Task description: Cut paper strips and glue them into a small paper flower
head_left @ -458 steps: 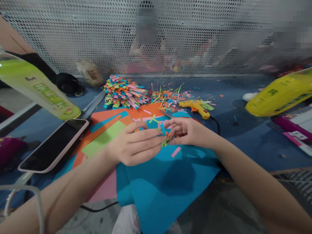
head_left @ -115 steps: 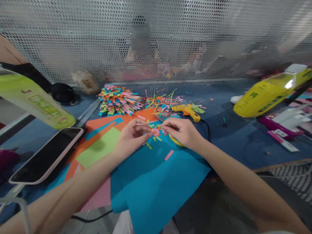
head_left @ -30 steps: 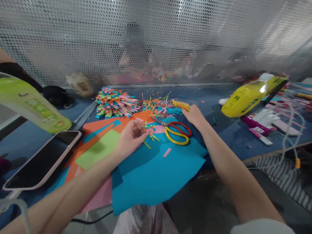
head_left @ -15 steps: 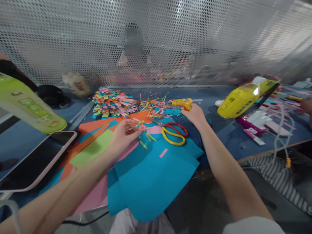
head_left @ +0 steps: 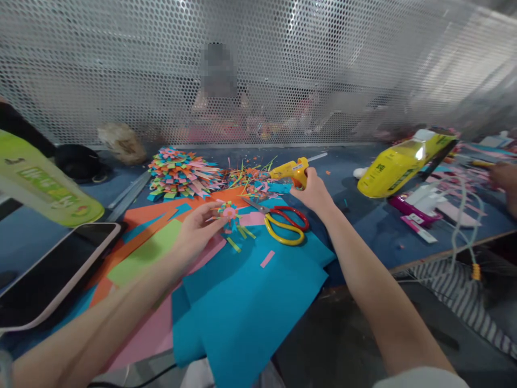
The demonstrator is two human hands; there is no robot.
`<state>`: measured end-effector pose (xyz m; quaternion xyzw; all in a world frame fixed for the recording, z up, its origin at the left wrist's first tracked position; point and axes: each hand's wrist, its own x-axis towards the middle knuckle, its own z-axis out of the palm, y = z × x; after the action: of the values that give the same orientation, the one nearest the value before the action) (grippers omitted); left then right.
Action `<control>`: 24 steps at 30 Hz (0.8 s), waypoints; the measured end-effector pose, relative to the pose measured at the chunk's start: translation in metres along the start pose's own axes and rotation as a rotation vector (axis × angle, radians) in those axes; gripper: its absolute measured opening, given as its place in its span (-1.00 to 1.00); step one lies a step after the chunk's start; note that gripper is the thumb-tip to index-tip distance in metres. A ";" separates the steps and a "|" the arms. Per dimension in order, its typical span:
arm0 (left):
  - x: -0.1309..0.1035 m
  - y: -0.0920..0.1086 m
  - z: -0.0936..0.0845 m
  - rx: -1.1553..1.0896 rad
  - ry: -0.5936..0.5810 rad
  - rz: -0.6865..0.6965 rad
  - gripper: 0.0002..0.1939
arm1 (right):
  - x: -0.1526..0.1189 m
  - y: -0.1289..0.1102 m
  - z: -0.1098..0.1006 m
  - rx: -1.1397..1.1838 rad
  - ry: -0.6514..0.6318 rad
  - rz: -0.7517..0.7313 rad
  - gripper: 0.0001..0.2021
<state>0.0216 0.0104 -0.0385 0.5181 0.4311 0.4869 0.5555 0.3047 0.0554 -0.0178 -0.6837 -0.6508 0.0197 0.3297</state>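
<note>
Pinched in the fingers of my left hand [head_left: 198,227] is a small paper flower [head_left: 230,213] with a pink middle and fringed coloured strips. My right hand [head_left: 312,192] grips a yellow glue gun [head_left: 291,171], its nozzle pointing left and a clear glue stick showing at the back. Between the hands lie scissors [head_left: 285,223] with one red and one yellow handle loop, blades slightly apart. Beneath them are blue paper sheets [head_left: 258,302], with a short pink strip [head_left: 267,259] and several green strips [head_left: 234,245] on top.
A fringed paper pile [head_left: 181,175] and paper scraps [head_left: 252,178] lie at the back by the perforated metal panel [head_left: 347,70]. On the left are a phone [head_left: 56,269] and green bottle [head_left: 44,183]; a yellow bottle [head_left: 390,170] lies right. A co-worker's hand [head_left: 503,175] shows far right.
My right hand has lifted the glue gun and brought it left, closer to the flower. The left hand still holds the flower, now turned more towards me. The view has shifted slightly.
</note>
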 end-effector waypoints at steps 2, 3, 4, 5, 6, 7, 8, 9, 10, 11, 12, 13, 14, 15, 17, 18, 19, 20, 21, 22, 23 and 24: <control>-0.002 0.001 0.000 0.013 -0.005 0.005 -0.56 | 0.002 0.003 0.002 -0.015 -0.029 0.034 -0.56; -0.002 0.002 0.000 0.019 -0.015 0.010 -0.55 | 0.003 0.004 0.003 -0.017 -0.040 0.039 -0.56; -0.003 0.002 0.001 0.023 -0.030 0.016 -0.54 | 0.003 0.005 0.004 -0.016 -0.048 0.039 -0.56; -0.004 0.003 0.001 0.028 -0.046 0.020 -0.54 | 0.003 0.005 0.005 -0.015 -0.052 0.037 -0.56; -0.005 0.003 0.001 0.031 -0.057 0.024 -0.53 | 0.003 0.005 0.005 -0.012 -0.052 0.034 -0.56; -0.005 0.003 0.001 0.034 -0.065 0.028 -0.53 | 0.003 0.005 0.005 -0.008 -0.048 0.032 -0.57; -0.006 0.003 0.001 0.037 -0.068 0.036 -0.53 | 0.003 0.005 0.004 -0.004 -0.041 0.032 -0.58; -0.006 0.003 0.001 0.042 -0.069 0.043 -0.54 | 0.003 0.005 0.004 -0.001 -0.035 0.033 -0.59; -0.006 0.003 0.001 0.048 -0.070 0.050 -0.54 | 0.003 0.005 0.004 0.001 -0.031 0.035 -0.59; -0.006 0.003 0.001 0.056 -0.071 0.058 -0.54 | 0.003 0.005 0.004 0.000 -0.030 0.038 -0.59; -0.006 0.004 0.001 0.065 -0.072 0.066 -0.54 | 0.003 0.005 0.004 -0.003 -0.034 0.040 -0.59; -0.006 0.004 0.001 0.075 -0.076 0.070 -0.53 | 0.004 0.006 0.004 -0.008 -0.040 0.042 -0.58; -0.006 0.005 0.000 0.082 -0.083 0.073 -0.53 | 0.004 0.006 0.004 -0.013 -0.047 0.044 -0.58; -0.006 0.006 0.000 0.087 -0.092 0.076 -0.52 | 0.004 0.006 0.005 -0.019 -0.055 0.045 -0.57; -0.007 0.008 0.000 0.092 -0.106 0.088 -0.52 | 0.003 0.007 0.006 -0.028 -0.068 0.047 -0.57; -0.007 0.008 0.001 0.093 -0.107 0.093 -0.52 | 0.003 0.007 0.006 -0.030 -0.072 0.046 -0.57; -0.008 0.009 0.001 0.095 -0.102 0.095 -0.52 | 0.003 0.007 0.006 -0.030 -0.073 0.045 -0.57; -0.008 0.009 0.001 0.097 -0.091 0.095 -0.52 | 0.003 0.007 0.006 -0.031 -0.074 0.043 -0.56; -0.008 0.010 0.002 0.099 -0.079 0.094 -0.52 | 0.003 0.007 0.006 -0.030 -0.074 0.041 -0.56; -0.009 0.010 0.002 0.101 -0.072 0.093 -0.52 | 0.003 0.007 0.006 -0.030 -0.074 0.039 -0.56; -0.009 0.010 0.003 0.105 -0.070 0.093 -0.51 | 0.003 0.007 0.006 -0.031 -0.074 0.038 -0.56; -0.009 0.010 0.003 0.111 -0.072 0.094 -0.51 | 0.003 0.007 0.006 -0.031 -0.074 0.038 -0.57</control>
<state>0.0224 0.0007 -0.0287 0.5850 0.4122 0.4689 0.5177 0.3088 0.0609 -0.0245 -0.6996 -0.6498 0.0412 0.2942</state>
